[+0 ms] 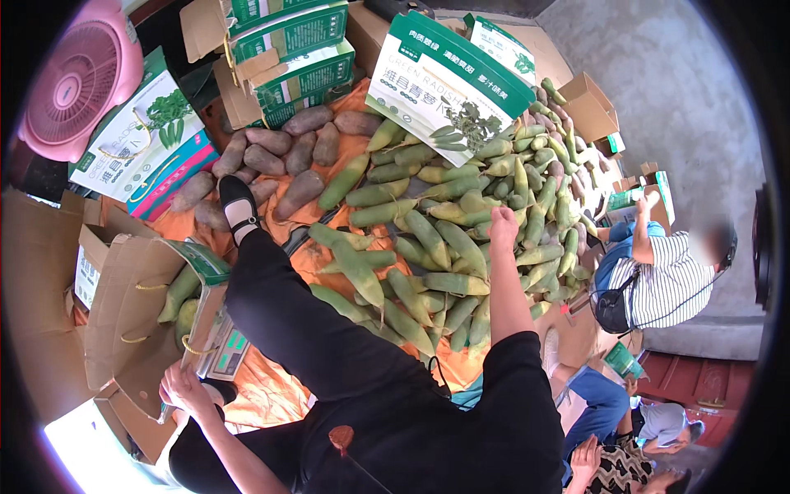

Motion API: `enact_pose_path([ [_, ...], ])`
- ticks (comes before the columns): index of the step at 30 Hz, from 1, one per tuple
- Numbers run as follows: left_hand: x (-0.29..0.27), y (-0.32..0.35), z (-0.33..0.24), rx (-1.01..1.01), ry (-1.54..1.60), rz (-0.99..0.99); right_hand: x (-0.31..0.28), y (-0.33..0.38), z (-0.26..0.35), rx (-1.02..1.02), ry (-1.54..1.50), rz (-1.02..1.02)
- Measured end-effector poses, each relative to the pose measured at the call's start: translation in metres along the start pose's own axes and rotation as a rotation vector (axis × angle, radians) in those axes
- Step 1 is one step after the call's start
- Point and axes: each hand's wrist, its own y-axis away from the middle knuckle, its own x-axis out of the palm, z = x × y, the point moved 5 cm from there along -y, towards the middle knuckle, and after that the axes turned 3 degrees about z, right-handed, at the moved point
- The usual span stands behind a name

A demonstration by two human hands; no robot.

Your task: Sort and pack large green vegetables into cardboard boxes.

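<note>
My right hand [503,224] is stretched out over a heap of green radishes [432,239], its fingers curled together against the end of one radish. What lies inside those fingers is hidden. Low at the left, my left hand [185,389] has its fingers bent at the near edge of an open cardboard box [140,305]. I cannot make out what they grip. Inside that box lie green radishes [178,294]. A scale [226,354] with a lit display shows beside the box, close to my left hand.
Purple-brown radishes [306,120] lie around my foot on an orange sheet [276,387]. Green-and-white cartons [448,82] stand behind the heap, others [300,62] are stacked further left. A pink fan [78,86] is at the far left. A person in stripes [658,280] sits at the right.
</note>
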Motion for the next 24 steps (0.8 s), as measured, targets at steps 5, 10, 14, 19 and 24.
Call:
enact_pose_path([
  [5, -0.005, -0.002, -0.010, -0.039, 0.009, 0.041, 0.022, 0.036, 0.073, 0.020, -0.211, 0.138],
  [10, -0.022, 0.002, -0.013, 0.013, 0.054, -0.046, 0.064, 0.071, 0.125, -0.009, -0.405, 0.349],
  [14, -0.026, -0.002, -0.019, -0.010, 0.124, -0.056, 0.089, 0.108, 0.190, -0.165, -0.525, 0.573],
  [19, -0.022, -0.003, -0.017, -0.026, 0.150, -0.083, 0.126, 0.184, 0.305, -0.411, -0.507, 0.952],
  [24, -0.026, 0.000, -0.011, -0.073, 0.189, -0.047, 0.171, 0.280, 0.390, -0.514, -0.588, 1.298],
])
